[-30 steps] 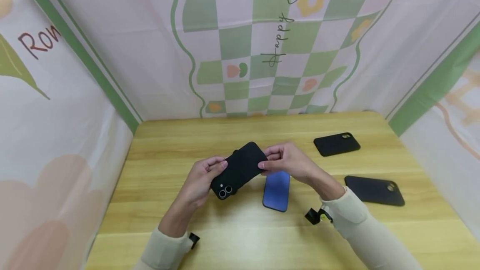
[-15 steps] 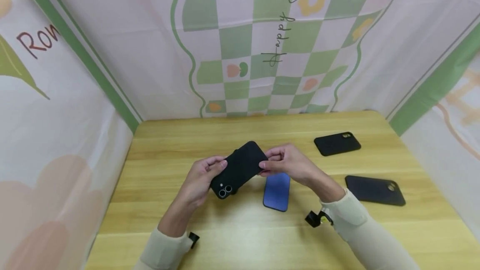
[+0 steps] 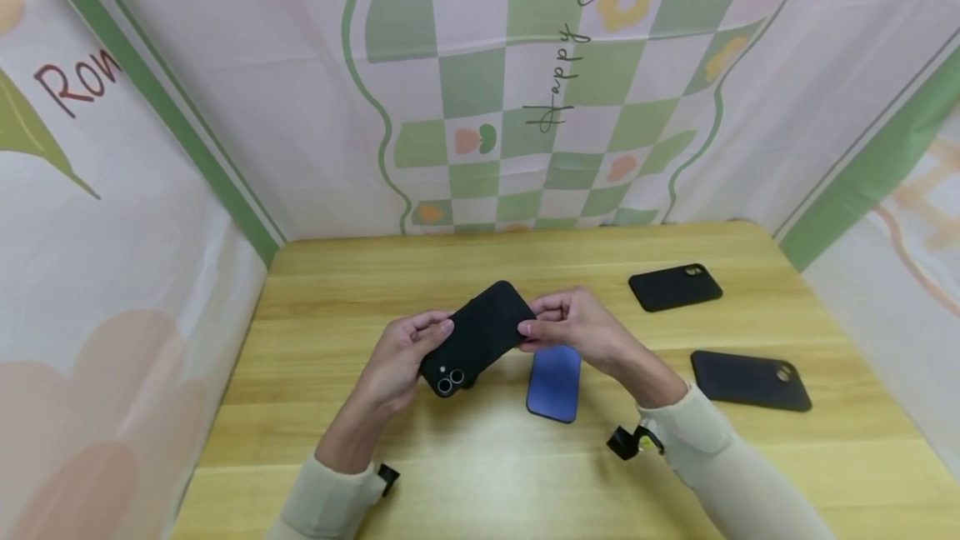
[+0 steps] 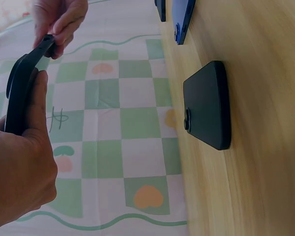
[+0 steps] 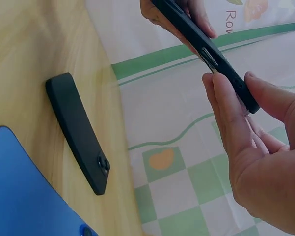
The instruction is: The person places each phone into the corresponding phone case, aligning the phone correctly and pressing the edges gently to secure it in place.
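Observation:
A phone in a black case (image 3: 483, 330), its two camera lenses facing up at the near left corner, is held above the table between both hands. My left hand (image 3: 399, 355) grips its left side, the thumb lying on the back. At the far right end, my right hand (image 3: 579, 325) pinches the edge between thumb and fingers. From the right wrist view, the case's side (image 5: 206, 46) shows a slot and a pale strip along the lower edge. Below it on the table lies another black phone case (image 4: 206, 107), mostly hidden in the head view.
A blue phone case (image 3: 553, 386) lies just below my right hand. Farther right are a black case (image 3: 675, 288) and a dark navy case (image 3: 750, 380), both with camera cutouts. Printed fabric (image 3: 300, 140) encloses the wooden table (image 3: 480, 473) at the back and sides.
The held phone has risen very slightly in the head view and covers more of the black case below it. Both hands keep their hold.

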Available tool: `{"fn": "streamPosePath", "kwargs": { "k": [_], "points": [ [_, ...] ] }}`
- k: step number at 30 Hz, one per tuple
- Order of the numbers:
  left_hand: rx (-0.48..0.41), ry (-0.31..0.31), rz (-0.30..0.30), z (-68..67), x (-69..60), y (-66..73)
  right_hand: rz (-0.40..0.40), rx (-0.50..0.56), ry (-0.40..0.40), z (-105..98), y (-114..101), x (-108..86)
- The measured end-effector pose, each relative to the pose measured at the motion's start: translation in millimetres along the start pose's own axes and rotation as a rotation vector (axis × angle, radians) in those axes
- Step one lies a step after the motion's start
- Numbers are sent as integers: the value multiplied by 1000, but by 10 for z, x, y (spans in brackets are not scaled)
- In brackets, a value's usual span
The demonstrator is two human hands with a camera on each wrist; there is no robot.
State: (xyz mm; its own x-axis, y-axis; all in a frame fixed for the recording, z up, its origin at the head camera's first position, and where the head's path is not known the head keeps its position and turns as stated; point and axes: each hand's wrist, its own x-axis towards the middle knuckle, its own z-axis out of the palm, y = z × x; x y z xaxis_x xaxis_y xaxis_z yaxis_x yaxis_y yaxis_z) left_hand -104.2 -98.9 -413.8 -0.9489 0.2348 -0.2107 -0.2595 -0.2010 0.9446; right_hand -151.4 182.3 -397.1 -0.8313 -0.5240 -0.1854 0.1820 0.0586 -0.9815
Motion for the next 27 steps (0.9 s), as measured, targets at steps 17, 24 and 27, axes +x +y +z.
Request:
{"fn": "streamPosePath", "kwargs": {
  "k": [17, 24, 27],
  "points": [
    [-34, 99, 9, 27, 39, 23, -107, 157, 63, 102, 114, 12],
    [-108, 151, 37, 54, 58, 31, -87, 250, 113, 153, 155, 12],
    [-178, 180, 53, 78, 61, 33, -90, 297, 127, 184, 167, 19]
  ]
}}
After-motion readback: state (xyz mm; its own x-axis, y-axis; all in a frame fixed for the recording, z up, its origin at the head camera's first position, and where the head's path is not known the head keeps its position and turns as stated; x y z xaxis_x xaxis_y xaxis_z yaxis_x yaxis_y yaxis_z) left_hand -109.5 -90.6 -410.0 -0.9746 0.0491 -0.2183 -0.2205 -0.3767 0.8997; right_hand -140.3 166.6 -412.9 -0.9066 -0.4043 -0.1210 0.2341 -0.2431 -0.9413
